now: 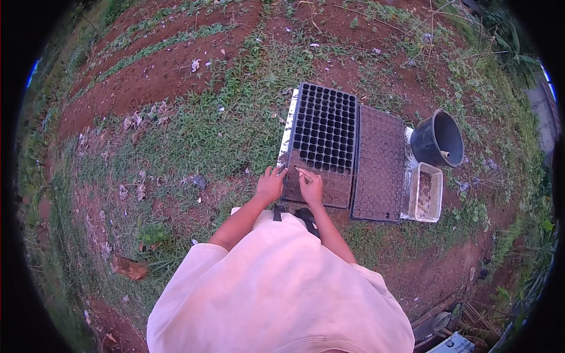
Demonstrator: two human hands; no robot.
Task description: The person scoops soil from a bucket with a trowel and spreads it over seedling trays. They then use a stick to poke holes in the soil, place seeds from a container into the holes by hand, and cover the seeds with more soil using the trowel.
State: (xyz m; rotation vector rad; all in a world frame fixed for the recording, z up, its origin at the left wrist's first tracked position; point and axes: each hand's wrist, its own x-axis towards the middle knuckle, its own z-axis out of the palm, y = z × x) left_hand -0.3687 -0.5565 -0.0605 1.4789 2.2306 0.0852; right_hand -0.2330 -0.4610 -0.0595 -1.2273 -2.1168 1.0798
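Observation:
A black seedling tray (325, 126) lies on the ground in front of me. Its far cells are hollow, while the near rows are filled with brown soil. At the tray's left edge, my left hand (271, 184) rests with its fingers stretched out and apart. My right hand (311, 187) is over the soil-filled rows, its fingers pinched together around something too small to make out. Beside this tray, on the right, lies a second seedling tray (381, 159) filled with soil across its cells.
A black bucket (426, 141) stands to the right of the trays. Just below it is a pale plastic basket (436, 194) with brown material inside. Grass and red soil beds (159, 70) surround the area. A brown stone-like lump (129, 268) lies at lower left.

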